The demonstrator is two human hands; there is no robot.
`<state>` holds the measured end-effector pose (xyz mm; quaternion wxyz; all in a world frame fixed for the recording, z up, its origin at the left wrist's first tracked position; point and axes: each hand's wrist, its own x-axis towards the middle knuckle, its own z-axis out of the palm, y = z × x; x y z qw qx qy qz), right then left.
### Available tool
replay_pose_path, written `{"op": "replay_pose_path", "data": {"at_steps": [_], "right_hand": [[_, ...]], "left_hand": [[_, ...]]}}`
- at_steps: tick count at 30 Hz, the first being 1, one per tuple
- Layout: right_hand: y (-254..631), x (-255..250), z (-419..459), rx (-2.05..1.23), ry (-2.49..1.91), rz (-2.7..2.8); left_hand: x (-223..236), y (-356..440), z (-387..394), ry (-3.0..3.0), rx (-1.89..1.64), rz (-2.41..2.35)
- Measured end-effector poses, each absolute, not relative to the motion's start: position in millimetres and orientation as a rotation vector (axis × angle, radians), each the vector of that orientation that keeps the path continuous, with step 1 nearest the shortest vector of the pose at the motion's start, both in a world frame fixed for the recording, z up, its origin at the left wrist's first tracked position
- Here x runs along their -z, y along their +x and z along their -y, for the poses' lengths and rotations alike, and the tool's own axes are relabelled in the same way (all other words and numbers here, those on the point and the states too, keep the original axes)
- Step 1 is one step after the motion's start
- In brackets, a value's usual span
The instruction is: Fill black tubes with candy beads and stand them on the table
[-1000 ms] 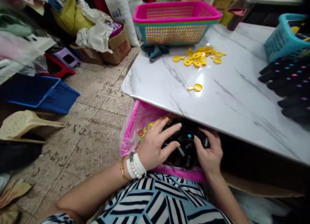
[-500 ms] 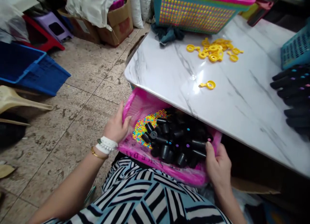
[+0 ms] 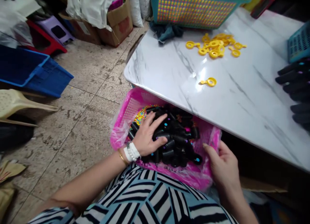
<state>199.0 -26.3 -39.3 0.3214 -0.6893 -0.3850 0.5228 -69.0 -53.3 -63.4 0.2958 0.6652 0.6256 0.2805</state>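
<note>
A white marbled table (image 3: 164, 78) bears a bright glare (image 3: 203, 71), with deep shadow (image 3: 254, 156) beneath it. Left of the table are a stained tiled floor (image 3: 79, 127), a cream stool (image 3: 12, 101) and a purple stool (image 3: 47, 24).

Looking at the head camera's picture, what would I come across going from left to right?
Blue crate → open cardboard box → left hand, spread on black pieces → right hand, at the pink basket's rim → teal basket, cut off by the picture's edge.
</note>
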Motion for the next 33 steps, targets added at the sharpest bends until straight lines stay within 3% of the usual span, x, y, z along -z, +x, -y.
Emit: {"op": "replay_pose_path", "data": {"at_steps": [8,13,16,21,28,33], "right_hand": [[205,60,27,-1.173,-1.873,1.062],[211,49,38,-1.259,-1.872,0.887],[208,30,41,-1.280,-1.885,0.788],[205,28,43,-1.388,-1.889,0.795],[190,45,55,-1.349,-1.838,0.836],[153,34,57,-1.649,-1.605,0.828]], "left_hand": [[33,3,38,1.904,-0.725,-1.426],[41,-31,31,1.784,-0.882,-1.769],[54,-49,25,1.502,-0.746,-2.004],[59,-43,29,1.578,-0.630,-1.702],[67,-77,38,1.627,-0.608,-1.740],[83,-110,37,1.716,-0.698,-1.655]]}}
